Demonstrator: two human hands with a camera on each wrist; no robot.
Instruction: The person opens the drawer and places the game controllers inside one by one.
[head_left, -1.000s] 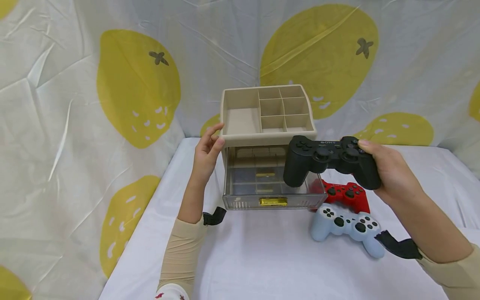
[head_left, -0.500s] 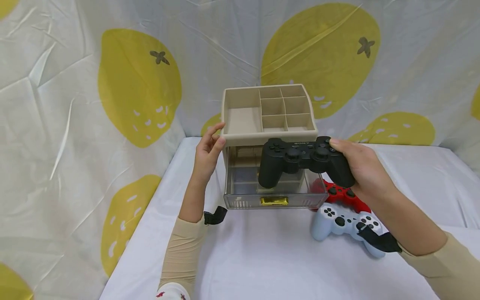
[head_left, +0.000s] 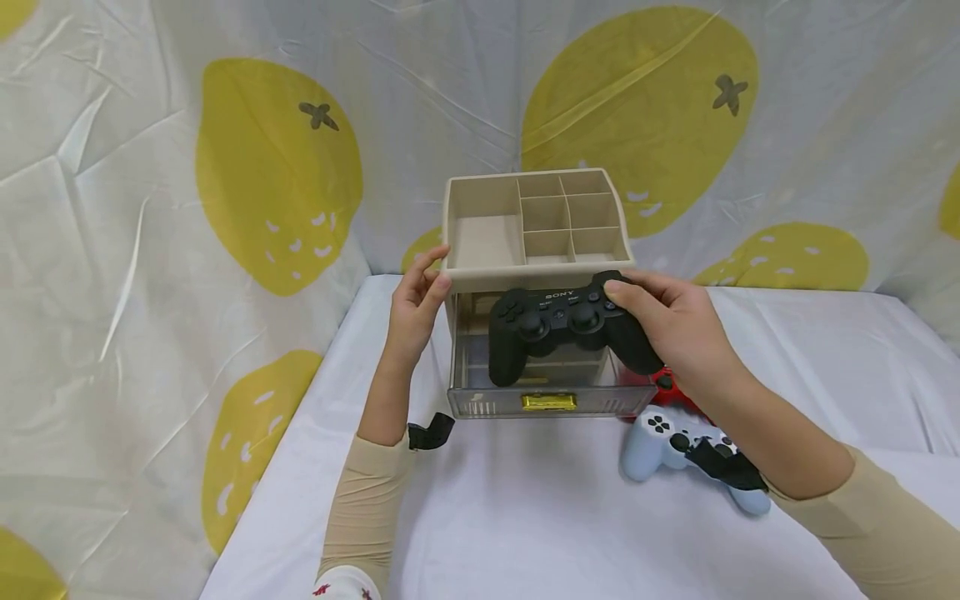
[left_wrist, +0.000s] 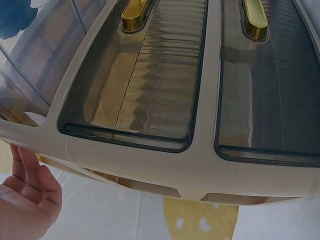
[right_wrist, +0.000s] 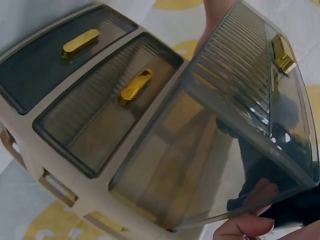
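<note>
– Holding what in the right hand [head_left: 678, 325]?
– Grasping the black controller [head_left: 558, 321] by its right end, with the thumb on top.

– Held where?
– Over the pulled-out drawer [head_left: 491, 406], close behind its front wall. Hard to tell whether dipping inside.

– And doing what with the left hand [head_left: 415, 304]?
– Touching the organizer [head_left: 483, 272] at its left edge, with relaxed fingers, clasping nothing.

– Built how?
– With one wide compartment and six small ones on top, then the extended drawer, then two closed drawers [left_wrist: 135, 75] with gold handles [left_wrist: 257, 20].

– And farther out?
– On the white cloth [head_left: 525, 517], right of the drawer: a red controller [head_left: 678, 396], mostly hidden. Nearer the person: a light-blue controller [head_left: 641, 454], partly covered by a black strap [head_left: 723, 467] at the right wrist. Behind everything: a lemon-print backdrop [head_left: 435, 100].
</note>
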